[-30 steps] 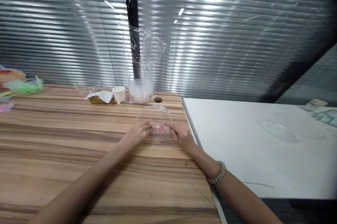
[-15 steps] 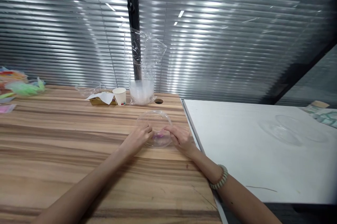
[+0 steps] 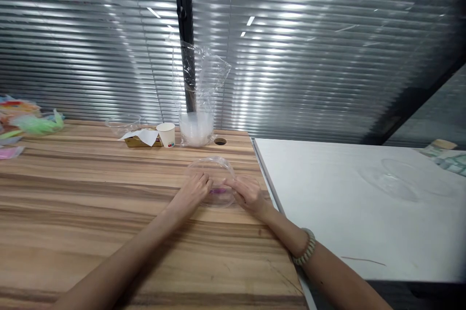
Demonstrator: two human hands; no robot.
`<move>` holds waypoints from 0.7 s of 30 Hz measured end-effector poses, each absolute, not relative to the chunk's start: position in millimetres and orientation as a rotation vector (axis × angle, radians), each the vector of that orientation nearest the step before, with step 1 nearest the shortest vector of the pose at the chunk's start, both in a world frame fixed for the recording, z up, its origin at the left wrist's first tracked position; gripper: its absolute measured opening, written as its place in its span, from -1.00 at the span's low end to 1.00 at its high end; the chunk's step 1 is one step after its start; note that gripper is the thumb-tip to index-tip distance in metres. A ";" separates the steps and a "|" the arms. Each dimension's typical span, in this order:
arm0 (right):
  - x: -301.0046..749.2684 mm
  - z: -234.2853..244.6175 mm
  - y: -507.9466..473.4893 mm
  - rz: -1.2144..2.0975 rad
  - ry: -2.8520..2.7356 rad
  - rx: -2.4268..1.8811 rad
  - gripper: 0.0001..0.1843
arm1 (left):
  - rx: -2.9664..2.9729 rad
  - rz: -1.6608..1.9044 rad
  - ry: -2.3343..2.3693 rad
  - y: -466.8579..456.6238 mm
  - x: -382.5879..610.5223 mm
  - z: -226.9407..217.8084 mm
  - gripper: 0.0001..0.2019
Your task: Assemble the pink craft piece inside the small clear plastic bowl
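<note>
Between my hands on the wood-grain table is a round, clear plastic lid or shallow dish (image 3: 214, 160); which of the two I cannot tell. A thin purple strip (image 3: 217, 191) shows within its outline. My left hand (image 3: 194, 192) is over the left part of the clear round, fingers curled together. Its fingertips come close to the strip's left end, and what they pinch is hidden. At the right rim, my right hand (image 3: 249, 194) has its fingers closed round the edge, with the index finger stretched inward toward the strip.
A white paper cup (image 3: 166, 134), a small box with white paper (image 3: 143, 138) and a clear tub (image 3: 124, 124) stand at the back. Beside them is a bag of stacked plastic bowls (image 3: 196, 128). Coloured packets (image 3: 38, 123) lie far left. The white table (image 3: 309, 193) adjoins right, holding clear lids (image 3: 389, 181).
The clear round has shifted slightly toward me and left. The purple strip shows more plainly as a thin line. My right index finger has straightened somewhat; my left hand has barely moved.
</note>
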State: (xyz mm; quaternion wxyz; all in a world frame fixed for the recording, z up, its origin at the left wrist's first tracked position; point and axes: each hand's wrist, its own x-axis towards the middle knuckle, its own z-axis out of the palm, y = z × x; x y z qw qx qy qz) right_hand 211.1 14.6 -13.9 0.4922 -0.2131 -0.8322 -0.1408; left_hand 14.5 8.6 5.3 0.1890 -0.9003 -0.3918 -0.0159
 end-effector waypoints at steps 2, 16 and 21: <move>211.0 -13.4 14.8 -0.363 -2.020 -0.511 -0.73 | -2.534 -0.005 -1.115 7.3 15.2 8.0 -0.89; 210.1 -11.3 14.6 -0.373 -2.004 -0.496 -0.74 | -2.400 0.138 -1.006 7.1 17.8 12.8 -0.86; 209.3 -11.7 15.7 -0.339 -2.001 -0.510 -0.74 | -2.410 0.063 -1.061 12.4 16.4 9.8 -0.85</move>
